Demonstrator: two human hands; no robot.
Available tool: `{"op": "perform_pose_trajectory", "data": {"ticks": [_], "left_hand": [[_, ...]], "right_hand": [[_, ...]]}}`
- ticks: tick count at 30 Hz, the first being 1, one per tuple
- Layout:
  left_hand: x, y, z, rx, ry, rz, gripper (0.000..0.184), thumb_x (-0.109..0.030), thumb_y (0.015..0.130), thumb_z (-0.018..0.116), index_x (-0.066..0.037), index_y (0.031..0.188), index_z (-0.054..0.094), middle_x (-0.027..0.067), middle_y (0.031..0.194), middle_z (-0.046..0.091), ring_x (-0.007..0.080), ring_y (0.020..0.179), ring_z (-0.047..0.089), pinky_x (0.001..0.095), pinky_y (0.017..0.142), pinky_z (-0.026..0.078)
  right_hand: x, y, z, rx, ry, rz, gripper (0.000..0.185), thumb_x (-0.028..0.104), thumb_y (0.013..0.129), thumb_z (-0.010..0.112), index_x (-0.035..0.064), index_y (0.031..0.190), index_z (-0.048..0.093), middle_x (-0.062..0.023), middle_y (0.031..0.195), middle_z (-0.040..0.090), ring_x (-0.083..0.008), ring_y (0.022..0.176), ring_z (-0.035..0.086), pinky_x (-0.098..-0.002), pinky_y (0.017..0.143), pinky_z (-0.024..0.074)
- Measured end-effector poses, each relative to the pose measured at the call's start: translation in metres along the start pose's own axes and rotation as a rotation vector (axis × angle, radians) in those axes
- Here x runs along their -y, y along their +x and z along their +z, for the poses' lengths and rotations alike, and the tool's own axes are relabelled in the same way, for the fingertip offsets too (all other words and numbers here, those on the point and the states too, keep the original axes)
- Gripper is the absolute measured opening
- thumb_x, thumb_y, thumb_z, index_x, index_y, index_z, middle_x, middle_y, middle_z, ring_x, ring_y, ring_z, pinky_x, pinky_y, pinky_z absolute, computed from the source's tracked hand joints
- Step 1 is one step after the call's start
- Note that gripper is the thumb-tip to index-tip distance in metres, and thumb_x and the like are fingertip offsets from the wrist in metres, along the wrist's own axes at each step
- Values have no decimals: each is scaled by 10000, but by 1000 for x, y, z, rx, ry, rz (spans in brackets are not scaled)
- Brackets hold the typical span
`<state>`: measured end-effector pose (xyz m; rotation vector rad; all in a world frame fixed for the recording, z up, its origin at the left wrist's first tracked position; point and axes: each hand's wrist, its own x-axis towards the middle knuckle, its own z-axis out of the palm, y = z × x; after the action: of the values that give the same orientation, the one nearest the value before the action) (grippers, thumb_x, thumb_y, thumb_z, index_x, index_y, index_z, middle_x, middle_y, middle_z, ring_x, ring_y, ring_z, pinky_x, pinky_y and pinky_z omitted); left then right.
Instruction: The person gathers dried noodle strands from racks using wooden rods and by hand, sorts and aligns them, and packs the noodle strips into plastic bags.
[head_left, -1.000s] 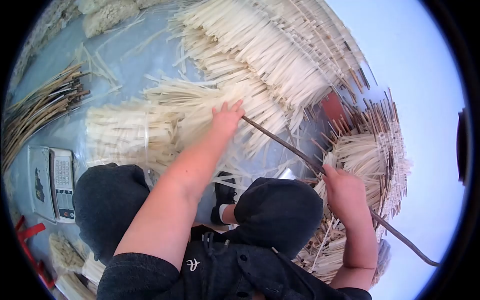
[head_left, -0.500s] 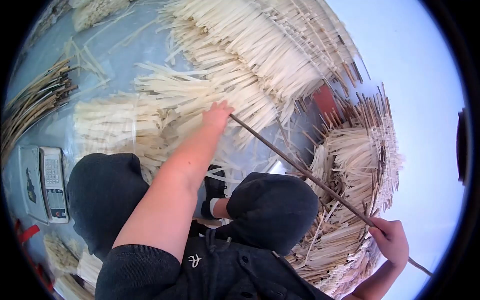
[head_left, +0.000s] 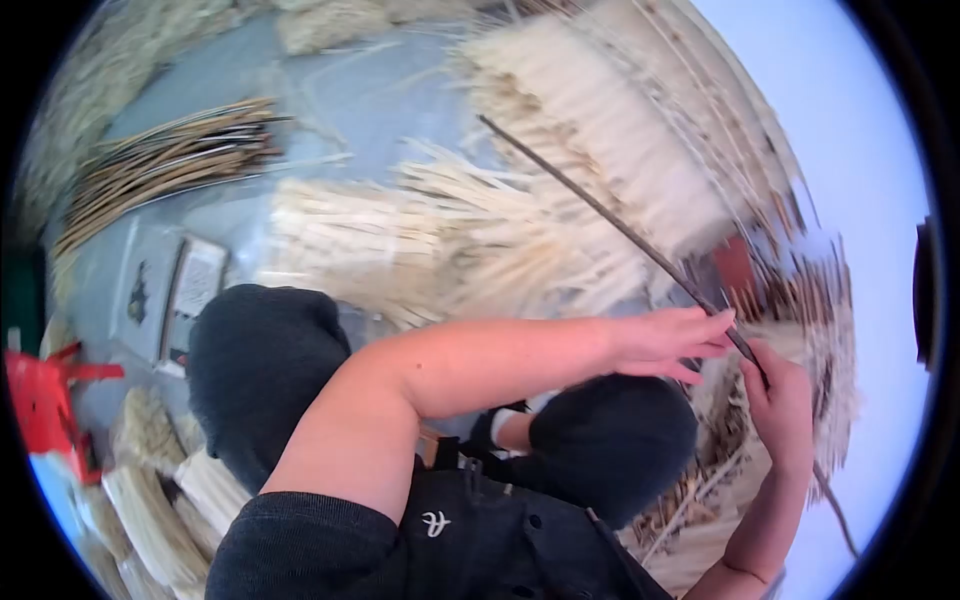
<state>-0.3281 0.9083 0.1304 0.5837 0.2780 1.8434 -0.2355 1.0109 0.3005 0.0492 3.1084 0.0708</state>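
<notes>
A long thin dark stick (head_left: 610,215) slants from the upper middle down to the lower right. My right hand (head_left: 782,408) is closed around it at the right, and its lower end comes out below that hand. Close beside it, my left hand (head_left: 675,340) reaches across my body with its fingers apart, touching or nearly touching the stick from the left. Behind the stick lie loose pale strips (head_left: 520,235) and a large layered pile of pale strips (head_left: 610,120).
At the left are a bundle of brown sticks (head_left: 180,165), a scale (head_left: 190,290) and a red plastic object (head_left: 45,405). Pale bundles (head_left: 150,510) lie at the lower left. Another strip pile with stick ends (head_left: 825,330) stands at the right, near a red block (head_left: 735,265).
My left hand has left the stick's upper end and moved right, close to my right hand. The stick's far end has risen. The view has shifted left.
</notes>
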Motion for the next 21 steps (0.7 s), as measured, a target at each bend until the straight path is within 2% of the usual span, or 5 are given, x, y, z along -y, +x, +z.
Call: {"op": "perform_pose_trajectory", "data": {"ticks": [3,8,11,17,21], "left_hand": [[-38,-29,-11,-344,-87,108,457,-402,1001,411,-24,1257,390,123,1334,506,267,1186,535,459,956,468],[-185,-186,-52,-1059,226,397,295,-191,996,346,38,1155,445,165,1083,660,263,982,635,371,900,520],[-249,-319,-85,-1415,177,784,252,-146,982,356,66,1097,431,207,994,633,302,933,654,416,854,559],[-260,-490,-149,-1494,59,1183,254,-169,997,381,48,962,510,183,1015,640,270,929,659,377,854,572],[-213,-448,-168,-1323,82,1014,123,-140,975,462,-37,907,464,159,1060,634,274,940,662,359,805,582]], "right_hand": [[39,41,19,-48,76,-144,169,69,826,612,19,987,619,-232,777,618,-439,778,588,-458,671,468],[22,77,21,44,236,-79,134,-7,762,645,9,886,596,-65,606,506,-116,538,446,-269,519,356],[-4,95,43,239,399,-99,119,15,759,678,-8,858,616,14,595,474,-72,554,415,-251,507,334],[98,156,118,422,614,-144,184,188,901,635,9,880,674,20,602,478,-60,569,416,-244,511,351],[215,213,194,504,674,-340,273,270,913,601,12,963,673,-91,710,610,-142,664,529,-307,641,443]]}}
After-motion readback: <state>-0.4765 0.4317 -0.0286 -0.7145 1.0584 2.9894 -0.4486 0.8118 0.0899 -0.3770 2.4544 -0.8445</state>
